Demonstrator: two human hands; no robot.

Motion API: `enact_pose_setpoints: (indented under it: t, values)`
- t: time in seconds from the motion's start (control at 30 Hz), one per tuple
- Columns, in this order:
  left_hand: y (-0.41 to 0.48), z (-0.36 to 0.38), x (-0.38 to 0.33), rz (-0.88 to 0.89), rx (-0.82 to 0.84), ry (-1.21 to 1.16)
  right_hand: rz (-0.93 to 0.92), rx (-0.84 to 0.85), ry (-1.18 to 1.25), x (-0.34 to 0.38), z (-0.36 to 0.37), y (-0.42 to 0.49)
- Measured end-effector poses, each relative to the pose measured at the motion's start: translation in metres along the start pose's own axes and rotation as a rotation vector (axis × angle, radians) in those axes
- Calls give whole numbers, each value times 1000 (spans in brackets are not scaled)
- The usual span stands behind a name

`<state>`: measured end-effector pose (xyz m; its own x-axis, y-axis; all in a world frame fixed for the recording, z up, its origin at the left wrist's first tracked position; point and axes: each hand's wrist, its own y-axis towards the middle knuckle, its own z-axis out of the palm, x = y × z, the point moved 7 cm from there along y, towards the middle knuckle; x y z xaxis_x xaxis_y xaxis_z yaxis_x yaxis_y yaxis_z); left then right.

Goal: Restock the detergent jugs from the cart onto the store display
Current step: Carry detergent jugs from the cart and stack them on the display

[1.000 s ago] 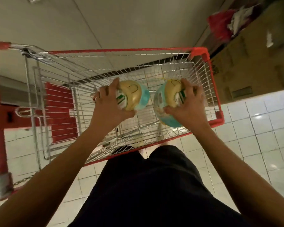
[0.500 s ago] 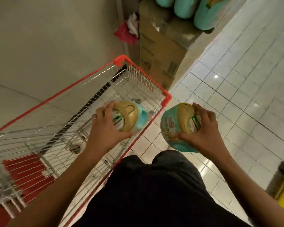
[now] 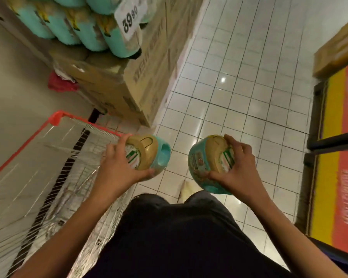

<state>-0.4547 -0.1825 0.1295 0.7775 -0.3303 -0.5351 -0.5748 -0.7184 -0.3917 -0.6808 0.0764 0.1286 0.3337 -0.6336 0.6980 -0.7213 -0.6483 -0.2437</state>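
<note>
Looking down across a wide tiled floor (image 3: 239, 87), with the display (image 3: 117, 83) of stacked cardboard boxes up ahead on the left and the wire cart (image 3: 55, 118) low on the left, just beside the legs. Up on those boxes, spotting a row of teal jugs (image 3: 84, 35) packed side by side. Carrying two more: gripping the left jug (image 3: 149, 155) from above with the left hand (image 3: 117, 169), fingers curled round its tan cap end, right at the cart's near rim; clamping the right jug (image 3: 201, 163) the same way in the right hand (image 3: 239, 169), clear of the cart and over bare floor. Both well short of the display. Smallest of all, a price tag (image 3: 130, 21) hanging in front of the row. Judging from those full wrap-round grips: probably heavy for one hand, stiff plastic, likely slick at the label. Safer taken by a moulded handle, if there is one, or with a palm under the base when setting down.
</note>
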Motion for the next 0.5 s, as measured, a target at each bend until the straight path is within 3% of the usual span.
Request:
enact_pose_setpoints:
  t: [0.5]
  values:
    - [156, 68, -186, 149, 74, 85, 109, -125, 76, -78, -123, 123]
